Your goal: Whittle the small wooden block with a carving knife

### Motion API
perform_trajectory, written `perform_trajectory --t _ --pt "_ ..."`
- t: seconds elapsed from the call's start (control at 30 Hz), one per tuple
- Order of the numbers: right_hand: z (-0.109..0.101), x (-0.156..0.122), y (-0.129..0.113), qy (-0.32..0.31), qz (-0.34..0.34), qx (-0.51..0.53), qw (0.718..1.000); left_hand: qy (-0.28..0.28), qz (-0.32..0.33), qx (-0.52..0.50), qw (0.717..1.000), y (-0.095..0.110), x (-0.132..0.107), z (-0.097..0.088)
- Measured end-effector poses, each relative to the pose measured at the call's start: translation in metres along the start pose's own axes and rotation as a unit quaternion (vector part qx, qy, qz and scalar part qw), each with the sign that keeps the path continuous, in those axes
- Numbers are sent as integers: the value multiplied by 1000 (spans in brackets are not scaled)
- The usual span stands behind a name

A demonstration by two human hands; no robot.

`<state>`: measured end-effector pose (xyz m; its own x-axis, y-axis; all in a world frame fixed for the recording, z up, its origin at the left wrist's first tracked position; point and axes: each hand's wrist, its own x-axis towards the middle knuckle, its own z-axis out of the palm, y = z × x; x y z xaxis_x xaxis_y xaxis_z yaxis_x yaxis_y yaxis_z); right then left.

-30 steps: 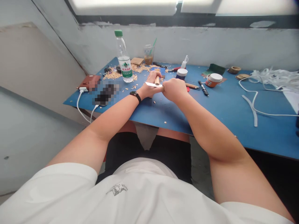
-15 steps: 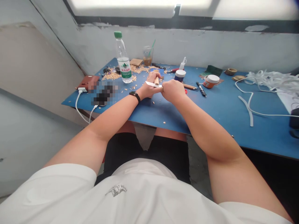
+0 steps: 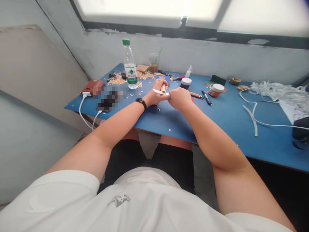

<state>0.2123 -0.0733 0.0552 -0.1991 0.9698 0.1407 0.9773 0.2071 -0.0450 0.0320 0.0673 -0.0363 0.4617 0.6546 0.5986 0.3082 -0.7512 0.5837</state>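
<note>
My left hand is closed around a small light piece of wood, whose end shows above the fingers. In my right hand is a knife; the fist wraps its handle, most of which is hidden. Its bright blade points left and lies across the near side of the wood, close to my left thumb. The two hands meet above the blue table, my left thumb reaching to the right fist. Pale wood shavings are heaped beyond my left hand.
A water bottle stands left of the hands, near a brown pouch and a blurred dark device on a cable. Behind is a plastic cup. Jars, including an orange one, a marker and white cables lie right.
The whole view has shifted slightly, so the table things sit a little lower in the picture. Both hands keep their grip, with the blade still against the wood.
</note>
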Motion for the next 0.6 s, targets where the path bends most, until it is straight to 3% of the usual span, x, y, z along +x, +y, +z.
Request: perform_trajectory --t 0.2,0.33,0.6 --pt "-4 3 3 -9 -68 -31 997 -40 -15 -22 999 4 -4 -17" --pt "2 4 16 12 -114 45 992 -61 -15 -54 997 6 -1 -23" --pt "23 19 47 83 -5 316 945 -79 -33 -86 993 12 -9 -36"
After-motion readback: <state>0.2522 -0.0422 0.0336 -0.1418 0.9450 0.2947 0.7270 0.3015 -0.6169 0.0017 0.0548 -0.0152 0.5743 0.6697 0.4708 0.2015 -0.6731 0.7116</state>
